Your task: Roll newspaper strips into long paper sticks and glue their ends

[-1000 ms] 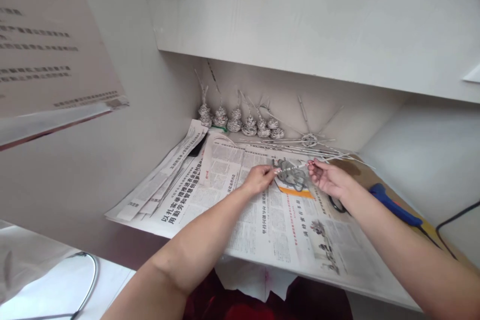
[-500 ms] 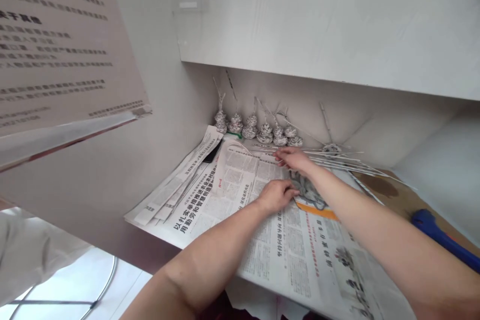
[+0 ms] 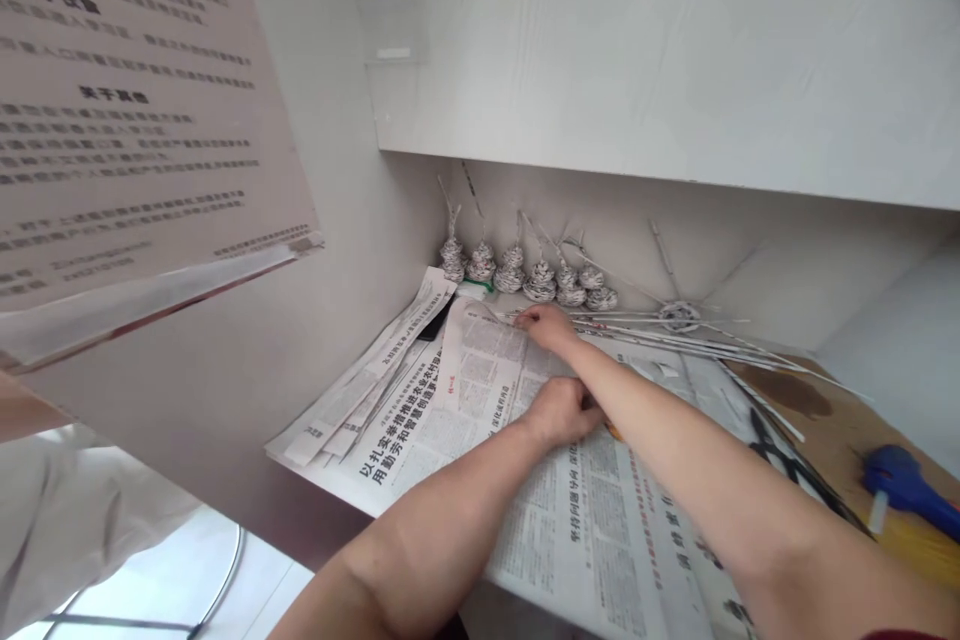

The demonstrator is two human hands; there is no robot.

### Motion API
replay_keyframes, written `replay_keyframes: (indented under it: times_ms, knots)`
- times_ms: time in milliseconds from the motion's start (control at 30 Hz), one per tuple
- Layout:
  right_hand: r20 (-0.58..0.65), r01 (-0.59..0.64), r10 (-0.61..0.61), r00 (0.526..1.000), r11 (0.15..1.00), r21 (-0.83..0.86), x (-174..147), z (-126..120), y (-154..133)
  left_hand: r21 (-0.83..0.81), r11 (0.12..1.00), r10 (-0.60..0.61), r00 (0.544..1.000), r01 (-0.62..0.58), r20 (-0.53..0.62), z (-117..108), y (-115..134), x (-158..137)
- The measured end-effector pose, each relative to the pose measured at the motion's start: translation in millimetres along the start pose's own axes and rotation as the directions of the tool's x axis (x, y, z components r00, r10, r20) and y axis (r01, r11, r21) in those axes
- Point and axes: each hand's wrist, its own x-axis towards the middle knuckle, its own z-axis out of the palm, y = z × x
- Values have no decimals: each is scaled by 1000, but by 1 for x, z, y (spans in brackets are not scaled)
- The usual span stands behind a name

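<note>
Left forearm is stretched in from lower left across the newspaper (image 3: pixel 465 430); left hand (image 3: pixel 564 410) is rested low on the sheet, fingers curled inward, and whether anything is gripped there cannot be told. Right forearm is laid across from lower right, its hand (image 3: pixel 550 328) reached beyond the left one; fingers are bent and nearly closed at the left ends of the rolled-paper sticks (image 3: pixel 637 332), which are spread along the back of the bench, before the row of woven gourd shapes (image 3: pixel 540 282). Against half a second ago, the right hand has been carried farther left, while the left has been kept roughly in place. Any hold on a stick cannot be confirmed. Left fingertips and most of an orange strip (image 3: pixel 613 433) are hidden by the right forearm; blue glue gun (image 3: pixel 904 482) is cut off at right.
</note>
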Motion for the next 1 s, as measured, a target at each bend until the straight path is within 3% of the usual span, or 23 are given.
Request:
replay_keyframes:
  times_ms: [100,233,333,433,467,600,767,900,933,1000]
  knots:
    - [-64,-46,52,997,995,86,-23,-22,5,57,995,77,997,-78,19,0,2,-1]
    - [-122,-100,132,984,966,237,-77,-53,13,109,993,56,997,-50,-49,-2,6,-2]
    - [-169,-161,317,933,788,594,-121,-67,24,137,989,78,986,-57,-149,-6,7,0]
    - [-275,-118,408,871,715,690,-155,-70,39,137,989,81,967,-49,-240,-9,6,3]
    - [-281,-122,409,868,725,677,-163,-68,44,131,991,76,961,-43,-265,-10,5,3]
    - [-201,-155,278,939,867,474,-183,-54,57,53,996,80,945,-66,-316,-11,2,5]
    - [-182,3,30,983,984,179,-191,-44,58,-11,999,40,904,-50,-426,-16,-4,7]
    - [-177,79,-62,982,993,90,-190,-46,57,171,978,-8,838,120,-545,-39,-10,14]
    - [-170,88,-74,983,993,76,-190,-47,57,282,935,-34,843,217,-537,-48,-11,16]
    - [-153,101,-92,984,994,52,-189,-48,58,360,894,-42,852,265,-522,-70,-14,21]
